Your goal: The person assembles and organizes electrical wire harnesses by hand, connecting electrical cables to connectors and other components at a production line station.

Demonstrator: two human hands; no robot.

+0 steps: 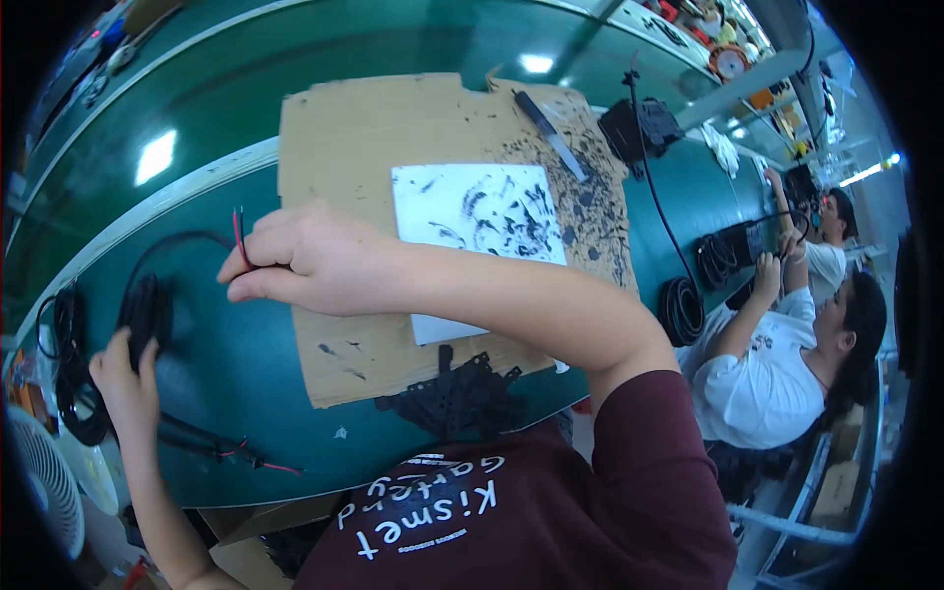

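Observation:
My right hand (310, 258) reaches across the cardboard to the left. Its fingers are closed on the end of a black cable, whose thin red and black wires (238, 228) stick up from the pinch. From there the cable arcs left to a black cable coil (149, 307) on the green table. My left hand (128, 379) grips the near end of this coil between thumb and fingers; its fingertips are partly hidden. Below it, a cable end with red-tipped wires (265, 464) lies near the table edge.
A cardboard sheet (339, 147) bears a black-smeared white board (418, 197), a knife (551, 133) and black scraps. Black flat parts (457, 398) lie at the near edge. More cable coils (680, 310) flank both sides. A fan (44, 472) stands left; co-workers sit right.

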